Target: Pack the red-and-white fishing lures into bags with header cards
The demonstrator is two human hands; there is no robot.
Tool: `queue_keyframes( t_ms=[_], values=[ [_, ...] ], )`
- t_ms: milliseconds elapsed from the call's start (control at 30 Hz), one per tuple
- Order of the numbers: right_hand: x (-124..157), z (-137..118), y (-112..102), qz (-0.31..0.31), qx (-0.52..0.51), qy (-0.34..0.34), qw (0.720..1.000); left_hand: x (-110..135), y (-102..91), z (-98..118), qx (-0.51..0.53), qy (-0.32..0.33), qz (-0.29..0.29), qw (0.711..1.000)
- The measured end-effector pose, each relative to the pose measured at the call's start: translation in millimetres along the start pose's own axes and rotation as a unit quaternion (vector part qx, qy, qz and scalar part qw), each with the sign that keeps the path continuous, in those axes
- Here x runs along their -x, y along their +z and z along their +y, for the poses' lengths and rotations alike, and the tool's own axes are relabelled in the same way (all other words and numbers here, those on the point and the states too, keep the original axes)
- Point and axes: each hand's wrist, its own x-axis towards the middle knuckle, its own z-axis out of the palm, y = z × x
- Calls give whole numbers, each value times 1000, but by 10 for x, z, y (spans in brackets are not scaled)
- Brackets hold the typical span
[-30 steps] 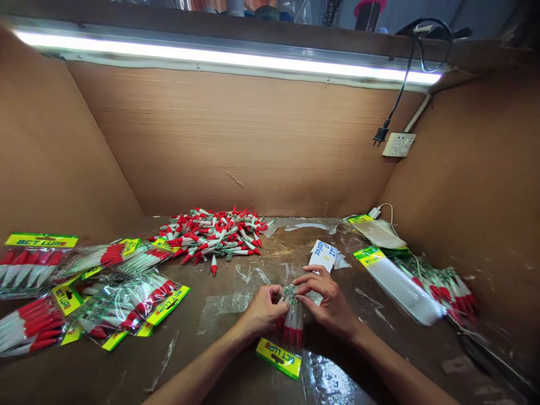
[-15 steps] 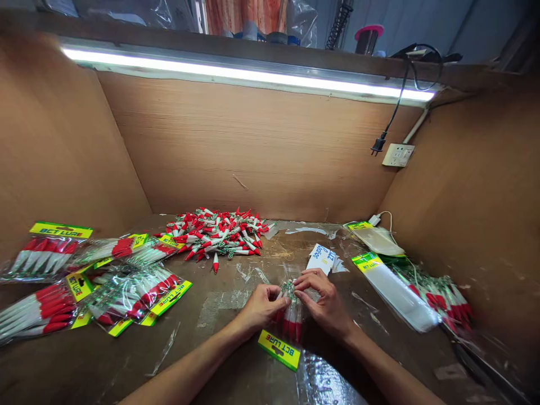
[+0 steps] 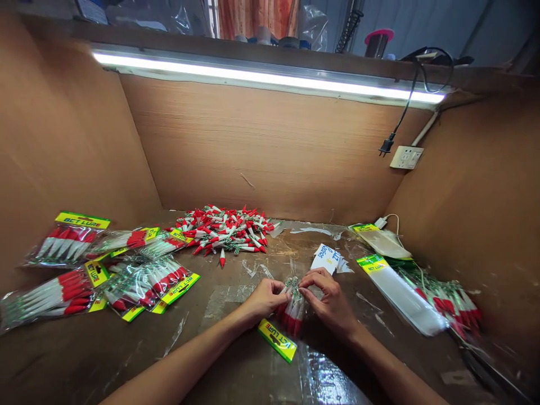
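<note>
Both my hands meet at the middle of the brown bench over a clear bag of red-and-white lures (image 3: 293, 312) with a yellow-green header card (image 3: 277, 340). My left hand (image 3: 265, 298) is closed on the bag's left side near its open top. My right hand (image 3: 329, 299) pinches the top from the right, fingers curled. The lures' green tinsel ends stick out between my fingertips. A loose heap of the same lures (image 3: 228, 229) lies at the back of the bench.
Filled lure bags (image 3: 139, 281) are piled at the left. Empty bags with yellow headers (image 3: 396, 287) and more lures (image 3: 447, 298) lie at the right. A white paper slip (image 3: 325, 257) sits behind my hands. Brown walls box in the bench; a wall socket (image 3: 405, 157) is at the right.
The view has shifted slightly; my hands stay on the bag, which now tilts a little to the left, and my fingers have closed tighter at its top.
</note>
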Motion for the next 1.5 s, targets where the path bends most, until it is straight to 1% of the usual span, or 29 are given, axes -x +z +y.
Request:
queue_keyframes(
  t_ms=[100, 200, 367, 433, 500, 567, 733, 800, 933, 1067, 1167, 1267, 1400, 1500],
  values=[
    [0, -19, 6, -9, -12, -7, 1000, -28, 7, -35, 1, 6, 9, 1000],
    [-8, -27, -1, -2, -15, -8, 1000, -30, 4, -32, 5, 13, 7, 1000],
    [-25, 6, -12, 25, -5, -9, 1000, 17, -58, -8, 14, 7, -45, 999],
    [-30, 17, -19, 33, 5, -14, 999, 21, -85, -22, 18, 5, -58, 998],
    [-35, 24, -29, 29, 7, -21, 999, 9, -97, -46, 22, 5, -64, 998],
    [-41, 30, -41, 17, 0, -23, 1000, -14, -93, -74, 28, 8, -59, 998],
    [-51, 55, -64, 8, -6, -12, 1000, -80, -66, -117, 48, 16, -11, 999],
    [-51, 67, -62, 6, -7, -3, 1000, -101, -68, -119, 50, 14, -3, 999],
    [-51, 92, -39, 0, -19, 20, 1000, -120, -63, -130, 43, 15, 9, 999],
    [-47, 104, -15, -3, -28, 22, 999, -113, -14, -174, 18, 28, 26, 999],
    [-36, 113, -7, -2, -26, 23, 999, -103, -10, -185, -16, 49, 29, 998],
    [-24, 128, -3, 6, -23, 28, 999, -100, -72, -159, -50, 63, 20, 997],
    [-12, 128, 4, 5, -26, 34, 999, -93, -159, -135, -79, 52, -4, 996],
    [-8, 102, 2, -1, -26, 28, 999, -76, -146, -150, -83, 50, 3, 995]
  ],
)
